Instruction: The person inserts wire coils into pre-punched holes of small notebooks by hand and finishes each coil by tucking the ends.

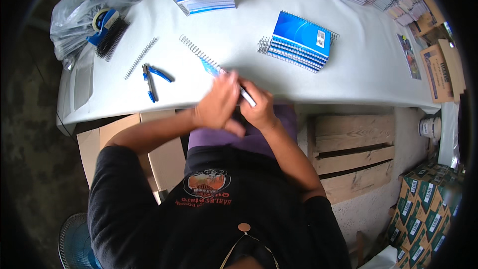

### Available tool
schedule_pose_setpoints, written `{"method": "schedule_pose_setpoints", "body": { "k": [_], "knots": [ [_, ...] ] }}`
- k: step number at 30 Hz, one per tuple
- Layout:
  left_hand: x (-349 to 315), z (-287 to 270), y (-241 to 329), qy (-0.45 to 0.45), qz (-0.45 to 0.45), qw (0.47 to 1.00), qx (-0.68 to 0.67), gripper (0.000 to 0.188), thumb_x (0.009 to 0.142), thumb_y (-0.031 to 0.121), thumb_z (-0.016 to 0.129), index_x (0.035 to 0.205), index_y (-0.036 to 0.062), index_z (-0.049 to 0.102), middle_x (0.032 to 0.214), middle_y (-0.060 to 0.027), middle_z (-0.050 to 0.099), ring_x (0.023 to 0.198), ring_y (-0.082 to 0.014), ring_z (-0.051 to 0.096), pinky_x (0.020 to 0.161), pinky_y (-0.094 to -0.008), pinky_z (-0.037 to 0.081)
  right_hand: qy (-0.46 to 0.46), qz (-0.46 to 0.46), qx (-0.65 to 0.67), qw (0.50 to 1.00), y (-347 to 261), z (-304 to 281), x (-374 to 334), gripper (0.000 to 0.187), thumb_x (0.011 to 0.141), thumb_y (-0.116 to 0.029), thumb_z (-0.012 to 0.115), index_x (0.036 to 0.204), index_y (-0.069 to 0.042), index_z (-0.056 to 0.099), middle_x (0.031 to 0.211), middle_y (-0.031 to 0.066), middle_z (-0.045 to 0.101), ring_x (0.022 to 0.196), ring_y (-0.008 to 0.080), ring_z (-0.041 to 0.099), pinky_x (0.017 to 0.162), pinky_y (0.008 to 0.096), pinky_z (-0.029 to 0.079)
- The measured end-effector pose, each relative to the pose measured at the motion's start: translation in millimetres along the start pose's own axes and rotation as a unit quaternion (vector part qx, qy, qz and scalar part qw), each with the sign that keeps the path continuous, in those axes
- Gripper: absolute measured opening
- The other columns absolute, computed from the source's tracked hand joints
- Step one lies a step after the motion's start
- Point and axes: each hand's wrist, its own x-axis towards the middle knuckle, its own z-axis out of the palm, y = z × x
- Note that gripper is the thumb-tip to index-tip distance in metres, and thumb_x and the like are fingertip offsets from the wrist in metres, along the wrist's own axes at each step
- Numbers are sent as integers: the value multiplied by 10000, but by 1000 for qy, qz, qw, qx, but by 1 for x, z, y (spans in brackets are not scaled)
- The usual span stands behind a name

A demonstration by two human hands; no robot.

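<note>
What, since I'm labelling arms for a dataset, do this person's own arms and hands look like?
The left hand and right hand are ungloved, with five-fingered human form; motion blur hides finer detail on the left. The left sleeve and right sleeve are black, ending near the elbows. Both forearms are uncovered, with no cables, watch or bracelet visible.

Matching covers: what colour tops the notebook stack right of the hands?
The top cover is blue; head view.
</note>
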Motion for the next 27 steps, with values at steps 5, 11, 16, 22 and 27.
{"method": "schedule_pose_setpoints", "body": {
  "k": [5,11,16,22,27],
  "knots": [
    [78,-44,-1,172,-21,978,114,1040,710,771,365,1343,-52,300,1265,-376,326,1264,-523,214,994,-639,143,-29,-27,-10,999,6,6,4,424,761,16,585,1179,-50,544,1005,148,646,854,333,641,727,375,522],
    [31,-30,22,42,37,997,53,753,766,576,531,1304,56,437,1243,-148,483,1193,-345,422,977,-526,236,5,111,78,991,14,-8,10,243,812,-59,612,1052,-28,580,904,149,645,773,279,655,644,326,505],
    [98,-73,19,-49,-42,998,24,338,714,255,715,1035,172,646,1015,-7,578,1030,-214,516,927,-402,275,-47,132,74,987,22,-14,5,256,746,-31,651,998,-22,608,811,147,650,727,263,657,640,323,505],
    [120,-90,28,-17,-101,995,20,295,700,254,729,965,143,662,884,36,602,864,-147,540,816,-334,311,-79,221,152,960,11,-20,15,204,735,-6,656,938,8,639,784,143,667,727,219,661,629,314,496],
    [120,-99,25,-105,-63,992,-10,234,716,207,716,935,143,670,866,16,616,853,-159,542,794,-330,317,-39,222,113,968,9,-16,12,44,757,7,623,794,30,627,689,129,645,684,59,562,549,282,458]
  ]
}}
